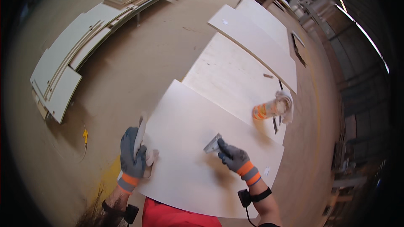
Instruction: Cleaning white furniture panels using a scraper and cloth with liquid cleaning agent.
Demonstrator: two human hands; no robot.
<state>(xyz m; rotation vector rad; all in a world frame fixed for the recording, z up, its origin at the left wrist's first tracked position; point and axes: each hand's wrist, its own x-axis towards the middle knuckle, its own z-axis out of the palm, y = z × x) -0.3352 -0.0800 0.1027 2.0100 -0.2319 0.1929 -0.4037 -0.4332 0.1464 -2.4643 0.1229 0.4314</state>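
Note:
A large white panel (181, 176) lies flat in front of me. At its left edge, my left hand (132, 153), in a grey glove with an orange cuff, is closed around a pale cloth (151, 159) whose folds stick out above and below the fingers. Over the right half of the panel, my right hand (234, 157), gloved alike, grips a flat metal scraper (213, 143). Its wide blade points left, and whether it touches the panel I cannot tell. Near the right cuff a small white label (266, 170) sits on the panel.
Beyond the panel is a pale work surface (223, 75), with an orange-patterned can (266, 110) and a crumpled rag (285, 103) at its right side. Another white panel (256, 46) lies farther off. Stacked boards (80, 38) rest on a conveyor at left. A yellow air gun (85, 135) hangs nearby.

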